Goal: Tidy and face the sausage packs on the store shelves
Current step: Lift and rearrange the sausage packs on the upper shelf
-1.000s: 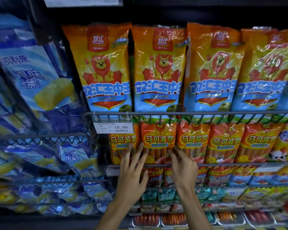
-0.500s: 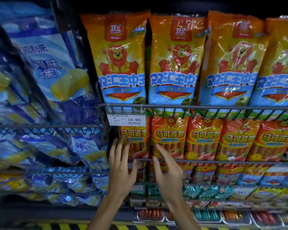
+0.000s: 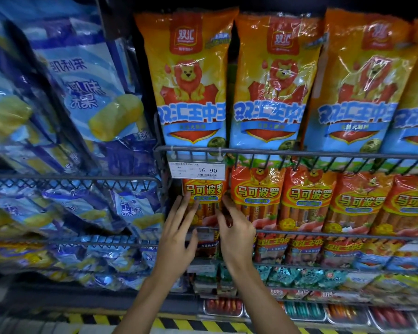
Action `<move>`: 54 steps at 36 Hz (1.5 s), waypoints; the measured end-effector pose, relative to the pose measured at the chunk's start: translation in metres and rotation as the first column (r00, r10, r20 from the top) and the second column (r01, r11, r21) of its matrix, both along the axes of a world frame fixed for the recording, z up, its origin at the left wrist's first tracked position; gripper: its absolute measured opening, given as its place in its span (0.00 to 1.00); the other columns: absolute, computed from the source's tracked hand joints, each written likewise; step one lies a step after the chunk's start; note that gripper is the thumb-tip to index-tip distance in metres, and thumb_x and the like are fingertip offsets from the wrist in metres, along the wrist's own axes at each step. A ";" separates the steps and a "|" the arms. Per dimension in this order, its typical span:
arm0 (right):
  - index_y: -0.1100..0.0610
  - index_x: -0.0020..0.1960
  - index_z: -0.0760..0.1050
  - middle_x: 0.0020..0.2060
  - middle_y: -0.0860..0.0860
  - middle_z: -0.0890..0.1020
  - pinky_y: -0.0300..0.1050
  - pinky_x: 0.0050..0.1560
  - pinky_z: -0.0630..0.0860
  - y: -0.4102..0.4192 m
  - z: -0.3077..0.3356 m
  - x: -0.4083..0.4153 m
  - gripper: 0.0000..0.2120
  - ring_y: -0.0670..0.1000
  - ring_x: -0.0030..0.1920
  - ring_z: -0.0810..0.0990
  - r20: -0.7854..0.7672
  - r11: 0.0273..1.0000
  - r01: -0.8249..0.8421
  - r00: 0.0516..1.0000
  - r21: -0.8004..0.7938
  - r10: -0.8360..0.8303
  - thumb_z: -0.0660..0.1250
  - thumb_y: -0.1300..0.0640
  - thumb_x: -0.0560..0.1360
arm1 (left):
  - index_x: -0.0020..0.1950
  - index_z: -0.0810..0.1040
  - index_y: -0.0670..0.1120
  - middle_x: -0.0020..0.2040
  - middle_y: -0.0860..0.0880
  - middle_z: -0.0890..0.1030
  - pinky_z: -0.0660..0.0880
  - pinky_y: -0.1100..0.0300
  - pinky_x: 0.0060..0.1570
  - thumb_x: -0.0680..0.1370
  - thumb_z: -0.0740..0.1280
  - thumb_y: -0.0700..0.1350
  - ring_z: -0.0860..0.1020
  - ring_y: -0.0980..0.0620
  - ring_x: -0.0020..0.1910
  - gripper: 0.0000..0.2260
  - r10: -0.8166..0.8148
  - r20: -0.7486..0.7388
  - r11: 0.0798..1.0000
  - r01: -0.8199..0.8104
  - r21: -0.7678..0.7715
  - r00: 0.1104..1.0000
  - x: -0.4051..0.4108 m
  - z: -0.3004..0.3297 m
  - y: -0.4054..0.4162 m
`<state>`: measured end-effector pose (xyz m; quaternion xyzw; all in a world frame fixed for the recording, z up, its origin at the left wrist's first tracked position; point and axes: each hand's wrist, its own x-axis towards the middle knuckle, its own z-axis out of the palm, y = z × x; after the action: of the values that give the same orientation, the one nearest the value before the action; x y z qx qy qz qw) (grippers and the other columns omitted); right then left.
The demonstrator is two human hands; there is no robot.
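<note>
The leftmost sausage pack [image 3: 204,201] stands behind the wire rail [image 3: 299,231], directly below the price tag [image 3: 198,170]. The left hand [image 3: 178,233] touches its left edge, the right hand [image 3: 235,233] its right.

You are standing in a shop aisle: wire shelves [image 3: 299,154] are carrying rows of packaged sausages [image 3: 191,88], a price tag [image 3: 198,170] reading 16.90 is hanging from the rail, and blue snack bags [image 3: 82,92] are filling neighbouring racks.

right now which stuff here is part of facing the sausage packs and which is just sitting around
Job:
left hand
right hand
leftmost orange sausage pack
orange sausage packs beside it
tall lion packs

Just there:
blue bags
price tag
trays at the bottom
</note>
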<state>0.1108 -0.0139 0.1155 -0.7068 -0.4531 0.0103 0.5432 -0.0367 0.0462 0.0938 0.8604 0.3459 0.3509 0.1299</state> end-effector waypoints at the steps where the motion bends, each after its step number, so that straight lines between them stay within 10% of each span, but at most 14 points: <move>1: 0.56 0.66 0.82 0.57 0.46 0.86 0.35 0.58 0.79 0.000 -0.002 0.001 0.17 0.41 0.56 0.83 -0.017 1.000 0.016 1.000 0.019 -0.015 0.75 0.61 0.77 | 0.85 0.56 0.55 0.85 0.54 0.53 0.60 0.48 0.77 0.81 0.70 0.38 0.52 0.49 0.84 0.37 0.001 -0.008 1.000 -0.001 -0.005 1.000 0.000 -0.001 0.000; 14: 0.54 0.66 0.81 0.59 0.43 0.85 0.41 0.60 0.81 -0.034 0.005 0.031 0.16 0.39 0.59 0.83 -0.004 0.986 -0.162 0.987 -0.048 0.162 0.73 0.56 0.79 | 0.82 0.64 0.52 0.85 0.53 0.55 0.60 0.40 0.77 0.81 0.70 0.40 0.51 0.46 0.84 0.31 0.006 -0.023 1.000 -0.006 -0.002 1.000 0.001 0.002 -0.004; 24: 0.52 0.73 0.75 0.61 0.29 0.78 0.52 0.65 0.79 -0.118 0.009 0.134 0.22 0.37 0.63 0.78 -0.258 0.950 0.311 0.918 0.002 -0.300 0.72 0.56 0.79 | 0.82 0.64 0.52 0.83 0.54 0.59 0.63 0.40 0.78 0.85 0.58 0.49 0.55 0.48 0.84 0.24 -0.230 -0.078 0.973 0.232 0.017 0.970 0.080 0.005 -0.045; 34: 0.55 0.77 0.70 0.65 0.51 0.82 0.53 0.61 0.81 -0.131 0.023 0.165 0.29 0.57 0.58 0.84 -0.054 0.927 0.225 0.966 -0.299 -0.252 0.72 0.49 0.79 | 0.85 0.53 0.51 0.86 0.50 0.50 0.39 0.43 0.82 0.85 0.57 0.53 0.48 0.44 0.85 0.30 -0.180 -0.280 0.930 0.255 0.264 0.943 0.190 0.033 -0.054; 41: 0.54 0.75 0.72 0.65 0.48 0.82 0.46 0.63 0.79 -0.146 0.018 0.189 0.25 0.46 0.64 0.80 -0.068 0.956 0.096 0.991 -0.275 -0.119 0.70 0.51 0.81 | 0.86 0.51 0.53 0.86 0.52 0.49 0.39 0.41 0.81 0.83 0.59 0.54 0.47 0.47 0.85 0.32 -0.079 -0.360 0.911 0.214 0.352 0.930 0.201 0.034 -0.041; 46: 0.56 0.75 0.71 0.75 0.47 0.69 0.39 0.79 0.58 -0.154 0.009 0.219 0.24 0.43 0.79 0.59 0.172 0.980 0.196 0.967 -0.032 -0.188 0.69 0.56 0.80 | 0.85 0.57 0.52 0.86 0.50 0.53 0.41 0.36 0.81 0.85 0.59 0.53 0.49 0.43 0.85 0.28 -0.103 -0.264 0.923 0.191 0.335 0.959 0.208 0.034 -0.052; 54: 0.54 0.83 0.56 0.83 0.50 0.57 0.65 0.80 0.55 -0.132 0.015 0.280 0.31 0.56 0.83 0.53 0.589 0.991 0.098 0.808 -0.094 -0.024 0.62 0.49 0.84 | 0.86 0.52 0.51 0.86 0.49 0.50 0.45 0.38 0.81 0.86 0.57 0.55 0.48 0.43 0.85 0.29 -0.165 -0.289 0.907 0.261 0.331 0.943 0.250 0.040 -0.075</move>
<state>0.3909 -0.1455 0.1306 -0.7211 -0.5740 -0.1984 0.3334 0.2136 -0.0286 0.1335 0.9400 0.1917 0.2793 -0.0399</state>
